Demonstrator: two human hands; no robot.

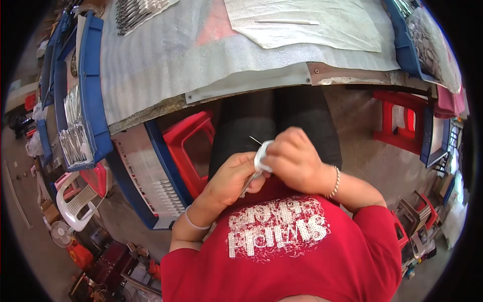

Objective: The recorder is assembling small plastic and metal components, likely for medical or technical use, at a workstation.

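My left hand is closed around a slender metal tool, held above my lap. The tool's thin pointed end sticks up past the fingers. My right hand, a little smeared by motion, pinches a white cloth or wipe wrapped around the tool's upper part. The stretch of tool under the cloth is hidden. On the table ahead, a similar slender silver tool lies alone on a white paper sheet.
The table wears a pale foam cover. Several metal tools lie at its far left. A blue tray of silver tools stands left, another blue bin right. Red stools and a lower blue tray sit below.
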